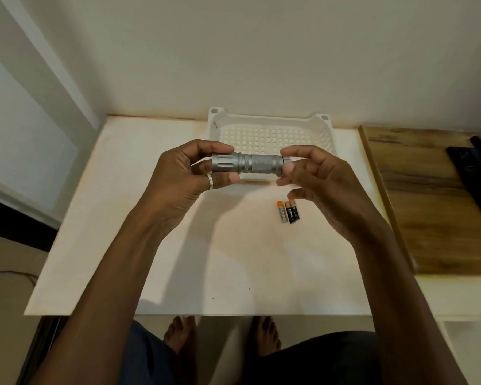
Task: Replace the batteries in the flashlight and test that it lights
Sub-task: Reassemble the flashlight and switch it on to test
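A grey metal flashlight (247,166) is held level above the white table (122,218), head to the left, tail to the right. My left hand (178,179) grips its wide ribbed head between fingers and thumb. My right hand (317,184) pinches the tail end with its fingertips; the tail cap is hidden behind them. Three small batteries (288,212) lie side by side on the table below my right hand: one silver with an orange tip, two black with copper tops.
A white perforated plastic tray (270,126) stands at the back of the table by the wall. A wooden surface (428,195) adjoins the table on the right, with a dark object (475,176) on it. My knees and feet show under the table's front edge.
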`<action>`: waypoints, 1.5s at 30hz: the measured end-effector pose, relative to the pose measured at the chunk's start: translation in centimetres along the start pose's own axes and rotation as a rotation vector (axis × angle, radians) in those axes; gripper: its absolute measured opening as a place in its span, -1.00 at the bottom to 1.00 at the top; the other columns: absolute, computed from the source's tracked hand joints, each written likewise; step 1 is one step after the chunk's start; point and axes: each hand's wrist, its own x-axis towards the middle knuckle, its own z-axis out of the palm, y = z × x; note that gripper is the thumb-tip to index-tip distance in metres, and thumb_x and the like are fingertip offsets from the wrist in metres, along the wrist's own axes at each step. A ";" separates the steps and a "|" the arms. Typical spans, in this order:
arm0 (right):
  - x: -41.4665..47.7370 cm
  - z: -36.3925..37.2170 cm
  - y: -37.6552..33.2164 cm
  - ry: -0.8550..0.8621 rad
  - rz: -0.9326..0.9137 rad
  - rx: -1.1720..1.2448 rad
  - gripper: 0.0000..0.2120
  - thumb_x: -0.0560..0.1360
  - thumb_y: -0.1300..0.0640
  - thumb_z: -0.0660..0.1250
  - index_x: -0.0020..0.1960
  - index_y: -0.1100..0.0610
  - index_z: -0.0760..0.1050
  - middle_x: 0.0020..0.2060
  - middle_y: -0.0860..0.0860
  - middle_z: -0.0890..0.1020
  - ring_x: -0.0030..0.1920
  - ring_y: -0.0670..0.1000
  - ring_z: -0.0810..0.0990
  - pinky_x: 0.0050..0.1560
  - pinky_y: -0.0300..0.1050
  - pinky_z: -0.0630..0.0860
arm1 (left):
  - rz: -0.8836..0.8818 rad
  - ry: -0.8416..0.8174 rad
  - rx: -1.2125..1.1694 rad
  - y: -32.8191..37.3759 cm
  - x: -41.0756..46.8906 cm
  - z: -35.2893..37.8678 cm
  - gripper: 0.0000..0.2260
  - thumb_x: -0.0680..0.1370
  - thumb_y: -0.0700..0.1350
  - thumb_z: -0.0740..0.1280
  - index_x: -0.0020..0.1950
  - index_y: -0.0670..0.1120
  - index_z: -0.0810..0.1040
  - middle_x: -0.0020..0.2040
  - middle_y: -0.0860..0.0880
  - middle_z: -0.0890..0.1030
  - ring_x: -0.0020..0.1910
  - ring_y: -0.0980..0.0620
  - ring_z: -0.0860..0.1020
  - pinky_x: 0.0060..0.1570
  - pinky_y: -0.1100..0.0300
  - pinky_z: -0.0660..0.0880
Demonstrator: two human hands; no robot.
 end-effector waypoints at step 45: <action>0.6 0.7 0.8 0.098 0.027 -0.250 -0.68 0.66 -0.06 0.30 -0.09 0.14 0.65 -0.30 0.00 0.71 -0.27 -0.10 0.67 -0.18 -0.18 0.61 | 0.194 0.117 0.495 -0.2 -0.5 0.9 -0.63 0.34 -0.28 0.64 0.09 -0.04 0.72 0.01 0.06 0.72 0.03 0.13 0.68 0.10 0.26 0.61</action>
